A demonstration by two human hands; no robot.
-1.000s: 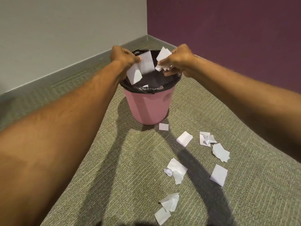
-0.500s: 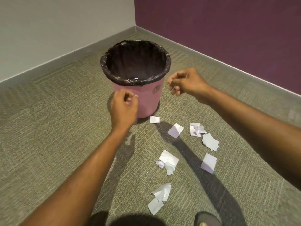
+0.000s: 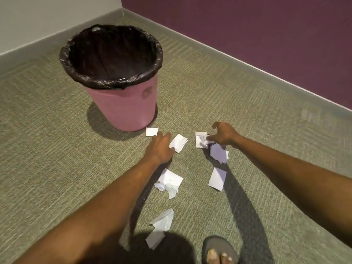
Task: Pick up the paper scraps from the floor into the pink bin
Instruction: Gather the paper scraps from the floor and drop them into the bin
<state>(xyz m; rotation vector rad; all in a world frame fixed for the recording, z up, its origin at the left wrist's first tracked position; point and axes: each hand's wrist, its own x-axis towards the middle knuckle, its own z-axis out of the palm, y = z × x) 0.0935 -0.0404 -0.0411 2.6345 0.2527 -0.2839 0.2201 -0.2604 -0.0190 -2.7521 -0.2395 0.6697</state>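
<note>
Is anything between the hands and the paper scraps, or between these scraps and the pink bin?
Nothing visible. The left hand touches a folded scrap, the right hand a crumpled scrap; only carpet and one flat scrap lie before the open pink bin.

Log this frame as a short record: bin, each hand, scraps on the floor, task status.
bin: pink bin upright on the carpet, black liner folded over its rim
left: left hand at the edge of a folded scrap; whether it holds it is hidden
right: right hand, fingertips on a crumpled scrap, thumb lifted clear
others: small square scrap beside the bin's base; further scraps lie nearer the person
status: unfinished
</note>
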